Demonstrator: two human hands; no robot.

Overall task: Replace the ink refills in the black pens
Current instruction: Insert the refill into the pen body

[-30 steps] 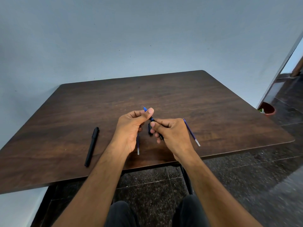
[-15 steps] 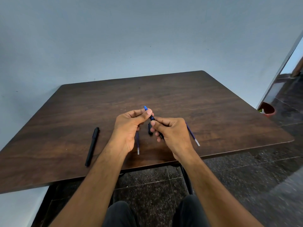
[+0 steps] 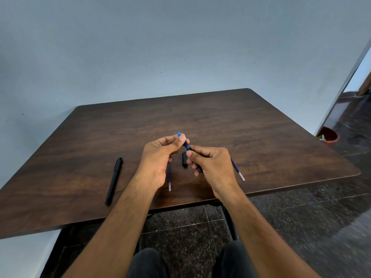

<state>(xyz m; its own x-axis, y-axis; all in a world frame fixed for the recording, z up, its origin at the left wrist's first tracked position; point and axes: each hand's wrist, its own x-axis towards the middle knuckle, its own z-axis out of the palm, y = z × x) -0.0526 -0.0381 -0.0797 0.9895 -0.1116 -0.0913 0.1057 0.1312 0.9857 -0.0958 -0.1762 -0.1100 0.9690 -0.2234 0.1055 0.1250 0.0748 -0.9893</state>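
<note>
Above the dark wooden table point(image 3: 220, 121) my right hand point(image 3: 212, 165) grips the barrel of a black pen point(image 3: 187, 146). My left hand point(image 3: 160, 155) pinches its front end, where a blue tip point(image 3: 178, 134) sticks out past the fingers. A small black cap point(image 3: 184, 159) lies on the table between my hands. One blue refill point(image 3: 169, 180) lies below my left hand, another blue refill point(image 3: 237, 170) lies partly hidden under my right hand. A second black pen point(image 3: 114, 180) lies capped on the table to the left.
The table's near edge runs just below my wrists, with my knees under it. A pale wall stands behind the table. A brown pot point(image 3: 327, 135) sits on the dark tiled floor at the right, by a doorway.
My hands have stayed in nearly the same place; the fingers have shifted only slightly on the pen. Nothing on the table has moved.
</note>
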